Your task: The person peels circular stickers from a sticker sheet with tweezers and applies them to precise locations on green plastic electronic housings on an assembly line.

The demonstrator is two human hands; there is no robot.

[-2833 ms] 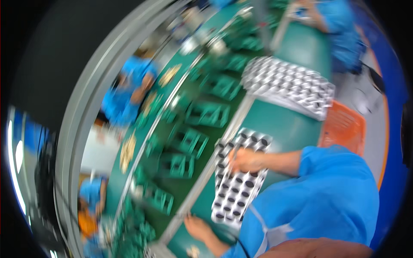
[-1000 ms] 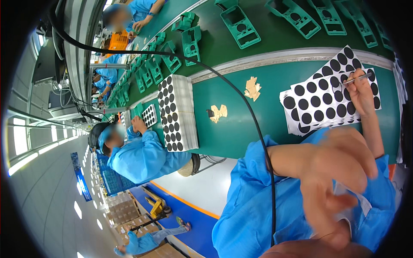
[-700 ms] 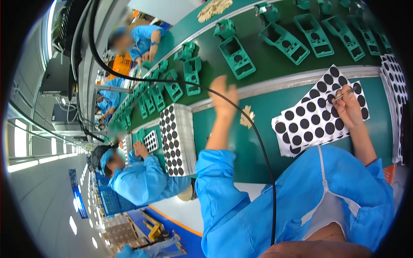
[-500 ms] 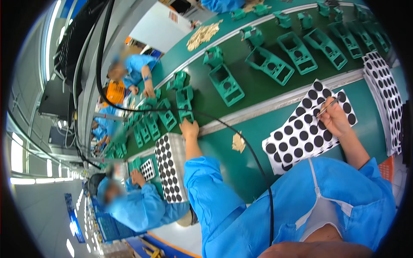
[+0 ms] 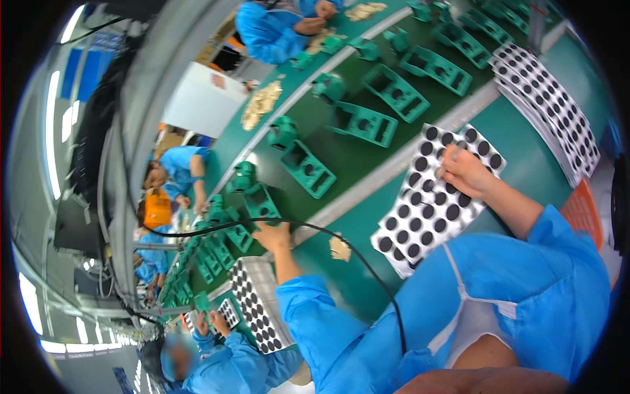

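My left hand (image 5: 272, 236) reaches to the belt's near edge, with its fingers closed at the near end of a green plastic housing (image 5: 262, 202). A smaller green boxy part (image 5: 245, 176) sits at that housing's far end. Over white sheets of round black stickers (image 5: 426, 209), on the table in front of me, is my right hand (image 5: 464, 172). Its fingers are pinched around slim metal tweezers (image 5: 453, 155), which are hardly visible now. Whether a sticker is at their tips, I cannot tell.
Several green housings (image 5: 308, 169) lie along the dark green belt (image 5: 341, 154). Sticker sheets are stacked at the right (image 5: 548, 108) and left (image 5: 256, 305). Beige scraps (image 5: 340, 247) lie between my hands. A black cable (image 5: 321, 228) crosses the view. Co-workers (image 5: 269, 29) sit nearby.
The whole view has turned, and the far co-worker's hands have come into it. My left hand remains at the housing's near end. My right hand stays over the sticker sheets, the tweezers less visible.
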